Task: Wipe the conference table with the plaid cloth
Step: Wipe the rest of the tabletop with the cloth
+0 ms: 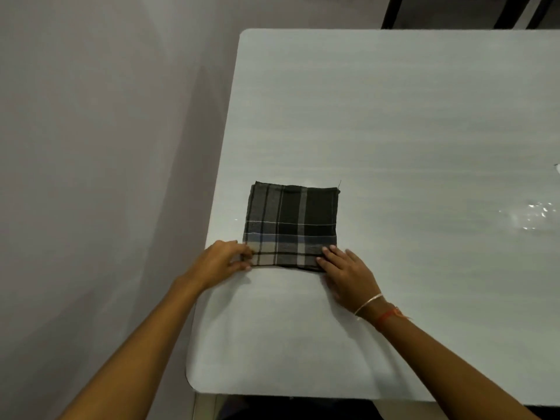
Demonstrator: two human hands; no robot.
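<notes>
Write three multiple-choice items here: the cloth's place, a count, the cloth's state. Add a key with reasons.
1. Where on the conference table does the plaid cloth lie?
A. near the left edge
B. at the far right corner
C. hanging off the near edge

2. How many hands touch the cloth?
A. none
B. one
C. two

3. What state is the cloth in?
A. balled up
B. folded flat
C. lifted in the air

Key:
1 A, it sits by the table's left edge.
2 C, the left hand pinches one near corner and the right hand rests on the other.
3 B, it lies as a flat square.
</notes>
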